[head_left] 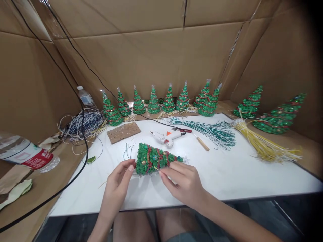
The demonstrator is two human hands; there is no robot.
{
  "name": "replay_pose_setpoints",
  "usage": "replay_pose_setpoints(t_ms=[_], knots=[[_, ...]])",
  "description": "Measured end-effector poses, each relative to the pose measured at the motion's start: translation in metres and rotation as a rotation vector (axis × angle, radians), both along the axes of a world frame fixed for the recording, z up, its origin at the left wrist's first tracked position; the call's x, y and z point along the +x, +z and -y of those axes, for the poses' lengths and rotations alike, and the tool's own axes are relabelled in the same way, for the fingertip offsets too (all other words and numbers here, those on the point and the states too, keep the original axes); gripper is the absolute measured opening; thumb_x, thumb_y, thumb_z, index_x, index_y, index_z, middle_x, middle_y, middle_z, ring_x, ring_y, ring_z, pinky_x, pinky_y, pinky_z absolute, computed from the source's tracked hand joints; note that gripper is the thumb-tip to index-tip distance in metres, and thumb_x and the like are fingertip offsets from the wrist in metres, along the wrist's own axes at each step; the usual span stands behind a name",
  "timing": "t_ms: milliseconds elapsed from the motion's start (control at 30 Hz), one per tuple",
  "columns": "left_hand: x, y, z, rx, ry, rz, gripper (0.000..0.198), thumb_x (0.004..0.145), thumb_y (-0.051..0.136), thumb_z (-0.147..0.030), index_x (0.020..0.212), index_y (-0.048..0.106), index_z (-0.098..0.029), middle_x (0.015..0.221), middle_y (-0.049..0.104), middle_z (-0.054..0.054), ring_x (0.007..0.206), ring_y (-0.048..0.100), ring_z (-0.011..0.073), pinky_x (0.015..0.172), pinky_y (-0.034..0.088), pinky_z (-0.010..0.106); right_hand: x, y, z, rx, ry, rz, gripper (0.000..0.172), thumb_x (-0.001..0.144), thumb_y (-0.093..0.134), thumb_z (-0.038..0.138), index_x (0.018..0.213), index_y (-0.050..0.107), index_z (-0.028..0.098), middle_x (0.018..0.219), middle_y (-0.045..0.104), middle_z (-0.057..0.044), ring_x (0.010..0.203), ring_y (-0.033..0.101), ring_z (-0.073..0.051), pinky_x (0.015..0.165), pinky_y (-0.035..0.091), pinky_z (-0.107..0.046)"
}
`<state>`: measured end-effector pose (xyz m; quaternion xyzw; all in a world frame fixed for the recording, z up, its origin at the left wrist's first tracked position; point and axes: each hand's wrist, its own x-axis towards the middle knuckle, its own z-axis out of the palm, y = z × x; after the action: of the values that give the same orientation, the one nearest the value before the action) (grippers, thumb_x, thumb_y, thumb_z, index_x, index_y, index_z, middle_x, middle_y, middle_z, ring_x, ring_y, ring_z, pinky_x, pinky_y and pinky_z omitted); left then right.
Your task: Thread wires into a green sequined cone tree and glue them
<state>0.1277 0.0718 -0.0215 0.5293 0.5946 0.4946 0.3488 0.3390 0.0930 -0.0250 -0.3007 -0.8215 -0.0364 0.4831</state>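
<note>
A small green beaded Christmas tree (150, 160) with red garland and gold beads lies on its side, its star tip to the right. My left hand (120, 178) grips its base end, fingers curled against it. My right hand (183, 181) pinches a thin yellow wire (155, 168) against the tree's near side. Part of the upper tree is hidden behind my right fingers. Thin dark wires (128, 151) stick up beyond the base.
A white glue gun (165, 137), red-handled pliers (185, 130) and a wooden-handled tool (202, 144) lie behind. Green wires (214, 132), yellow wires (267, 143) and a brown board (123, 132) surround them. Several finished trees (153, 102) line the back. A black cable (84, 134) hangs left, near a bottle (27, 154).
</note>
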Motion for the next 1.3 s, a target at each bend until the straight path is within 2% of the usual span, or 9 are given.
replay_pose_setpoints(t_ms=[200, 400, 500, 633, 800, 900, 1033, 1167, 1300], knots=[[0.002, 0.000, -0.004, -0.043, -0.058, 0.031, 0.046, 0.084, 0.054, -0.052, 0.111, 0.060, -0.014, 0.117, 0.063, 0.011, 0.108, 0.058, 0.0239, 0.095, 0.046, 0.034, 0.001, 0.002, 0.000, 0.198, -0.082, 0.251, 0.018, 0.091, 0.051, 0.008, 0.078, 0.062, 0.011, 0.060, 0.044, -0.001, 0.059, 0.041, -0.011, 0.054, 0.025, -0.025], [-0.002, -0.002, -0.013, -0.086, -0.051, 0.063, 0.052, 0.082, 0.056, -0.055, 0.110, 0.065, -0.013, 0.113, 0.067, 0.010, 0.110, 0.057, 0.0252, 0.099, 0.043, 0.034, -0.001, 0.002, -0.002, 0.051, -0.048, 0.202, 0.027, 0.093, 0.045, 0.012, 0.071, 0.060, 0.013, 0.061, 0.045, -0.002, 0.060, 0.040, -0.012, 0.055, 0.025, -0.026], [-0.002, -0.001, -0.019, -0.091, -0.105, 0.084, 0.048, 0.084, 0.054, -0.054, 0.108, 0.068, -0.014, 0.111, 0.068, 0.009, 0.107, 0.058, 0.0246, 0.097, 0.043, 0.034, -0.003, 0.005, -0.004, -0.015, -0.045, 0.145, 0.028, 0.093, 0.045, 0.013, 0.068, 0.059, 0.013, 0.062, 0.046, -0.001, 0.060, 0.041, -0.011, 0.057, 0.026, -0.025], [-0.001, -0.001, -0.024, -0.067, -0.169, 0.110, 0.043, 0.086, 0.052, -0.050, 0.103, 0.070, -0.015, 0.102, 0.070, 0.007, 0.097, 0.060, 0.0223, 0.090, 0.046, 0.031, -0.007, 0.007, -0.003, 0.036, -0.108, 0.158, 0.030, 0.091, 0.045, 0.012, 0.063, 0.054, 0.013, 0.062, 0.045, -0.001, 0.060, 0.040, -0.011, 0.056, 0.024, -0.025], [0.001, 0.003, -0.028, -0.055, -0.198, 0.083, 0.038, 0.087, 0.051, -0.047, 0.087, 0.068, -0.014, 0.081, 0.066, 0.004, 0.082, 0.057, 0.0190, 0.079, 0.045, 0.028, -0.014, 0.007, -0.001, 0.111, -0.150, 0.200, 0.030, 0.088, 0.044, 0.008, 0.059, 0.047, 0.014, 0.061, 0.042, -0.002, 0.058, 0.038, -0.013, 0.055, 0.022, -0.028], [0.003, 0.008, -0.027, -0.079, -0.212, 0.031, 0.035, 0.085, 0.053, -0.047, 0.080, 0.063, -0.014, 0.071, 0.058, 0.001, 0.076, 0.053, 0.0174, 0.072, 0.042, 0.026, -0.019, 0.007, -0.002, 0.071, -0.171, 0.195, 0.030, 0.090, 0.043, 0.009, 0.060, 0.047, 0.015, 0.062, 0.044, -0.002, 0.059, 0.040, -0.013, 0.056, 0.023, -0.028], [0.005, 0.011, -0.026, -0.086, -0.206, 0.032, 0.034, 0.082, 0.056, -0.048, 0.076, 0.061, -0.015, 0.071, 0.054, 0.001, 0.070, 0.048, 0.0157, 0.064, 0.039, 0.024, -0.022, 0.005, -0.005, -0.028, -0.209, 0.206, 0.029, 0.091, 0.040, 0.012, 0.065, 0.051, 0.015, 0.065, 0.049, -0.003, 0.062, 0.046, -0.014, 0.056, 0.025, -0.027], [0.006, 0.008, -0.026, -0.093, -0.226, 0.068, 0.035, 0.082, 0.056, -0.048, 0.077, 0.059, -0.014, 0.072, 0.053, 0.002, 0.071, 0.047, 0.0156, 0.066, 0.040, 0.025, -0.020, 0.002, -0.004, -0.138, -0.224, 0.182, 0.021, 0.090, 0.040, 0.019, 0.072, 0.051, 0.015, 0.066, 0.051, -0.002, 0.059, 0.046, -0.013, 0.055, 0.026, -0.026], [0.005, 0.004, -0.026, -0.057, -0.258, 0.090, 0.031, 0.084, 0.054, -0.046, 0.077, 0.055, -0.016, 0.072, 0.050, 0.000, 0.070, 0.046, 0.0137, 0.066, 0.039, 0.023, -0.016, 0.002, -0.002, -0.201, -0.158, 0.180, 0.022, 0.090, 0.035, 0.016, 0.073, 0.048, 0.015, 0.065, 0.050, -0.001, 0.058, 0.045, -0.012, 0.056, 0.027, -0.026]])
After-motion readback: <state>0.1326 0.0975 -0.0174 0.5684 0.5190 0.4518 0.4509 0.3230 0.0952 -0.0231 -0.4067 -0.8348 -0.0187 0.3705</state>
